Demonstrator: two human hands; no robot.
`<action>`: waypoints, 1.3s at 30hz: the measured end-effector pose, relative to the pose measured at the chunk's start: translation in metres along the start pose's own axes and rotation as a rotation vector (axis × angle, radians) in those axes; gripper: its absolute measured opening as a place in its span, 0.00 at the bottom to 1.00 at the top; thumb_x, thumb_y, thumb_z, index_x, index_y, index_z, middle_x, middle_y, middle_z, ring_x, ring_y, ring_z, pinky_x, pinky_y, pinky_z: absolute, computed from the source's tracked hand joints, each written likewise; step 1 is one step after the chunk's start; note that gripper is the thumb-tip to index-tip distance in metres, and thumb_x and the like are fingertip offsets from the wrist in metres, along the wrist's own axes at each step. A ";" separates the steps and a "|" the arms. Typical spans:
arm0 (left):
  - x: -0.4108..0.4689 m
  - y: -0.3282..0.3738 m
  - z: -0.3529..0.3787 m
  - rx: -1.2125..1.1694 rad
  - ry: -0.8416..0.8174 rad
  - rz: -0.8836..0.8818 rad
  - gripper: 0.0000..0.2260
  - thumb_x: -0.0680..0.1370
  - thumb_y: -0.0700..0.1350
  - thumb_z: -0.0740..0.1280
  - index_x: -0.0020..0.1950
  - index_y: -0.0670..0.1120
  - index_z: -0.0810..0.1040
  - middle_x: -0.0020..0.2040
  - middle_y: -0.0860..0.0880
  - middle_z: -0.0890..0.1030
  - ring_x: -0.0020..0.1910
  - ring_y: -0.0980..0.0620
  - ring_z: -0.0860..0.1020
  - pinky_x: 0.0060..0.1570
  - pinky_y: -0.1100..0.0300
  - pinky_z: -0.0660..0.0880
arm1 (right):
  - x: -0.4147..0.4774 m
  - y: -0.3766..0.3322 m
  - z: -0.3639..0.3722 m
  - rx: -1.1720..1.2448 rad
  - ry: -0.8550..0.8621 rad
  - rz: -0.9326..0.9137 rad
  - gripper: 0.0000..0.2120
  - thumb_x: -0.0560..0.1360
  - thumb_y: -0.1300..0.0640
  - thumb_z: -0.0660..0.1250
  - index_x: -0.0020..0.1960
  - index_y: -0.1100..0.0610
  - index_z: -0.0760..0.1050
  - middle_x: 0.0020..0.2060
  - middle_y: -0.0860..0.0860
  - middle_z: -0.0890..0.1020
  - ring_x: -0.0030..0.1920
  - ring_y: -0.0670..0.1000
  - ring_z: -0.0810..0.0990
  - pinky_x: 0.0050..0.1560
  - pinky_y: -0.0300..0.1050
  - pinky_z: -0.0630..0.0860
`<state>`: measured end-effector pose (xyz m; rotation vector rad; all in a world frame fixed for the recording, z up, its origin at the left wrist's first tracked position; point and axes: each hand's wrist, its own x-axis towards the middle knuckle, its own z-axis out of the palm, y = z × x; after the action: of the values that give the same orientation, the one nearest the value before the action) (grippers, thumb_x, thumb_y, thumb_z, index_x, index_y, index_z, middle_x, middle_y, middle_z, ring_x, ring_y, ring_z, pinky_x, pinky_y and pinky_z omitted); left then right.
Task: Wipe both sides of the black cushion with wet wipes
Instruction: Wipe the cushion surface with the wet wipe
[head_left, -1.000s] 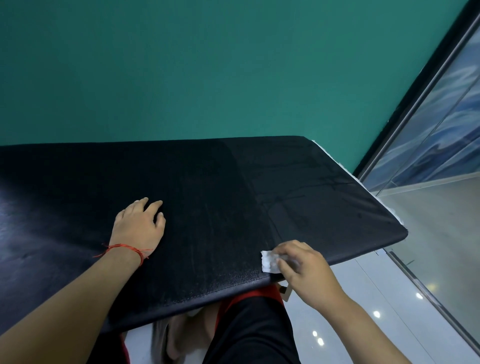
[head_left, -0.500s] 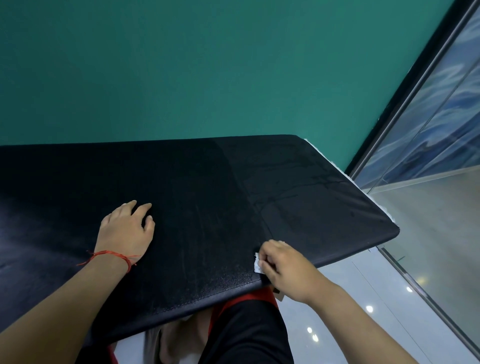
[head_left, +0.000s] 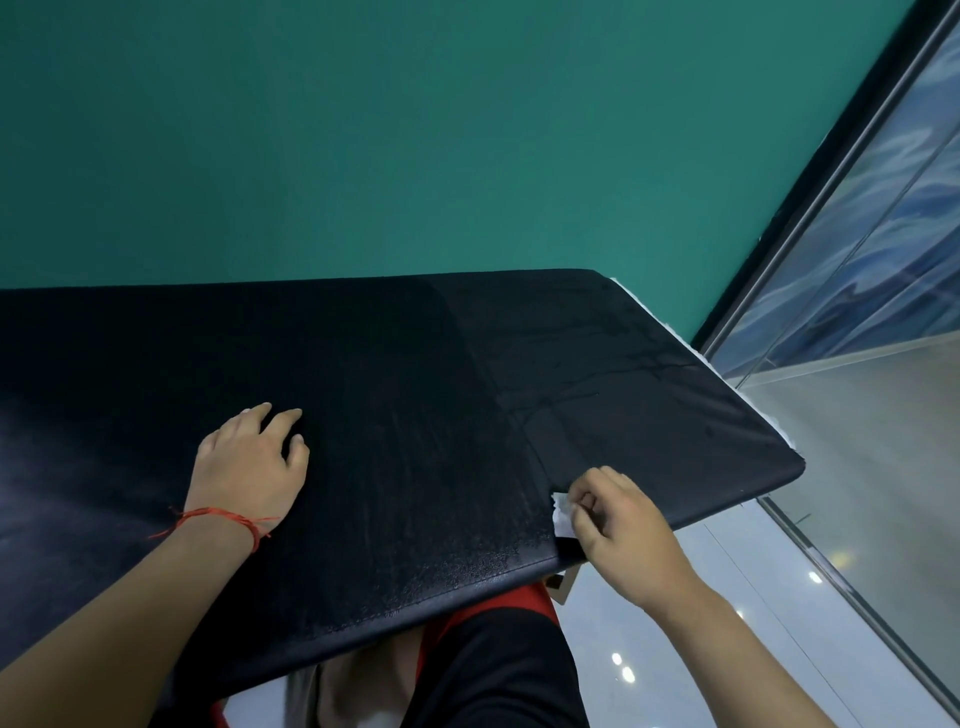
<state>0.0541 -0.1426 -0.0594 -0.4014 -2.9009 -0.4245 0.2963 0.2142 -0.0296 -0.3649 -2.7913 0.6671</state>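
- The black cushion (head_left: 415, 441) is laid flat in front of the person. Its far edge is close to the green wall (head_left: 415, 130), and its near edge hangs over the person's legs (head_left: 493, 670). What carries it from below cannot be seen.
- The left hand (head_left: 249, 462) is laid palm down on the cushion's left half, with the fingers relaxed and a little spread. A red string bracelet (head_left: 223, 517) is worn on this wrist.
- A small crumpled wet wipe (head_left: 561, 512) is pinched in the curled fingers of the right hand (head_left: 618, 530) and pressed on the cushion at the near edge.
- The cushion is judged to be wide, thin and rather stiff, because its overhanging corner is kept straight. The cover looks smooth, like leather, and probably becomes slippery where it is wet.
- For turning it over, the near edge and the right edge are probably best gripped with both hands, since a flat palm may slide.
- The wipe is soft and small, so many passes are likely needed.
- A glass partition (head_left: 883, 234) stands at the right, above a shiny floor (head_left: 701, 649). A white edge (head_left: 769, 415) is seen under the cushion's right side.
- The wall, the glass and the legs may leave little room for the turn.
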 end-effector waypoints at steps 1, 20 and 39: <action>0.000 0.000 0.000 -0.001 0.003 -0.001 0.19 0.85 0.53 0.60 0.75 0.52 0.75 0.75 0.43 0.74 0.76 0.41 0.69 0.73 0.40 0.67 | -0.003 -0.001 0.002 0.012 0.074 0.029 0.08 0.79 0.56 0.67 0.48 0.44 0.71 0.46 0.39 0.75 0.51 0.45 0.76 0.44 0.41 0.73; 0.000 0.004 -0.003 0.011 0.012 -0.011 0.19 0.84 0.53 0.60 0.75 0.52 0.75 0.74 0.43 0.74 0.75 0.41 0.70 0.73 0.40 0.68 | -0.004 -0.012 0.030 -0.245 -0.077 -0.145 0.10 0.81 0.50 0.54 0.42 0.50 0.65 0.40 0.45 0.71 0.42 0.51 0.68 0.46 0.47 0.70; 0.002 0.002 0.000 -0.012 0.034 -0.004 0.18 0.83 0.50 0.63 0.73 0.51 0.77 0.72 0.43 0.76 0.73 0.41 0.72 0.70 0.38 0.70 | 0.093 -0.025 0.046 -0.267 -0.159 -0.063 0.19 0.80 0.39 0.46 0.44 0.52 0.65 0.41 0.48 0.72 0.44 0.55 0.71 0.50 0.55 0.74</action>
<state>0.0524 -0.1399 -0.0587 -0.3860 -2.8685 -0.4456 0.1910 0.2016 -0.0415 -0.2825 -3.0370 0.3217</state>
